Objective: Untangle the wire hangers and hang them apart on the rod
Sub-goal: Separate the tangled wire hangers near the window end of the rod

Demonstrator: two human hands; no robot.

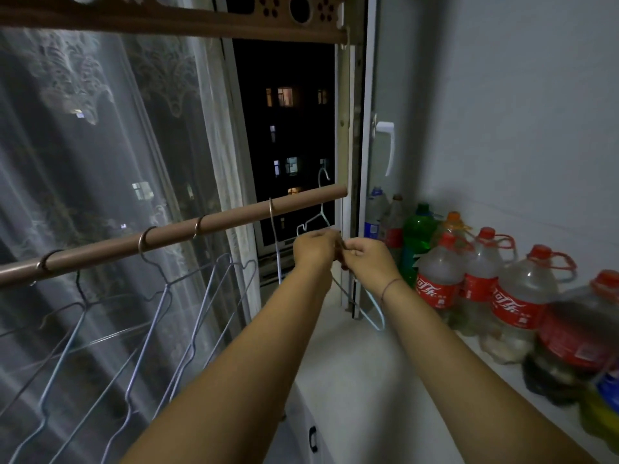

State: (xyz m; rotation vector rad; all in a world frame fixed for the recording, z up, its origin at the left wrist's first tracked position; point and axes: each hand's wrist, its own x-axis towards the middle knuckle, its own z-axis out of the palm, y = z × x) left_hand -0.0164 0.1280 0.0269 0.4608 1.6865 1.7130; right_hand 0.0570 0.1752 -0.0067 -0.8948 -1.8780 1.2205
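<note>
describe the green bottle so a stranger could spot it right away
Look along the white wall on the right, where bottles line the ledge. Near the window end stands the green bottle, the only clear green one; its nearest neighbours wear red labels.

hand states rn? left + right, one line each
Left hand: closed, gripping the tangled wire hangers near the rod's end.
Right hand: closed, pinching the same wire bundle.

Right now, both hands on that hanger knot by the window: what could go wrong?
1. The tangled hangers sit beside the open window; a slip from the left hand or right hand could send one out.
2. A freed hanger could swing into the bottles crowded to the right.
</note>
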